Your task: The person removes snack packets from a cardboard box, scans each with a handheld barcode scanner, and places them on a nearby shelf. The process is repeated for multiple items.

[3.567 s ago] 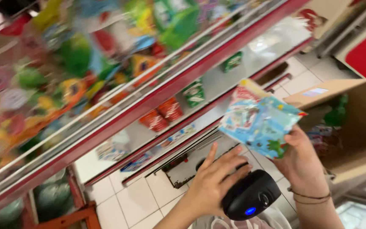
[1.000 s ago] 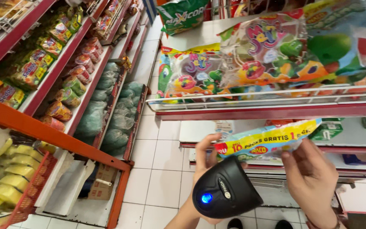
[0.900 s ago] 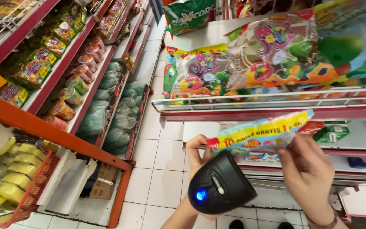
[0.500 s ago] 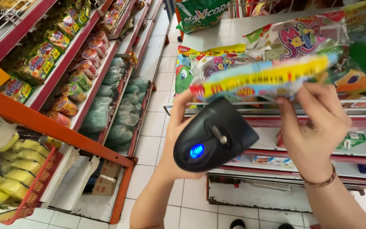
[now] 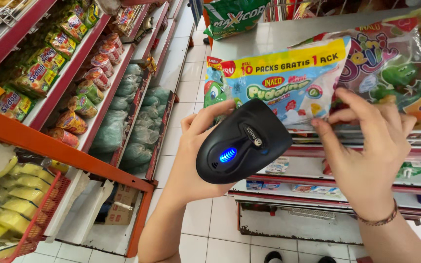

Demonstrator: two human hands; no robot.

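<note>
My left hand (image 5: pixel 191 160) grips a black handheld scanner (image 5: pixel 242 142) with a blue light glowing on its back, its head turned toward a snack pack. My right hand (image 5: pixel 366 146) pinches the lower right edge of that pack, a light blue pudding multipack (image 5: pixel 288 80) with a yellow band along its top, held up flat in front of the grey shelf (image 5: pixel 293 34). My left fingers touch the pack's lower left corner behind the scanner. A thin bracelet circles my right wrist.
Colourful jelly bags (image 5: pixel 405 73) fill the shelf behind the pack. At left, orange-framed racks (image 5: pixel 74 151) carry instant noodle packs, cups and green bags. Yellow packs sit in a red basket (image 5: pixel 35 219) at lower left. White tiled floor (image 5: pixel 186 73) runs between the shelves.
The pack has risen from waist height and turned to face me, now upright before the shelf. The scanner came up with it and closer. Both hands kept their grip throughout.
</note>
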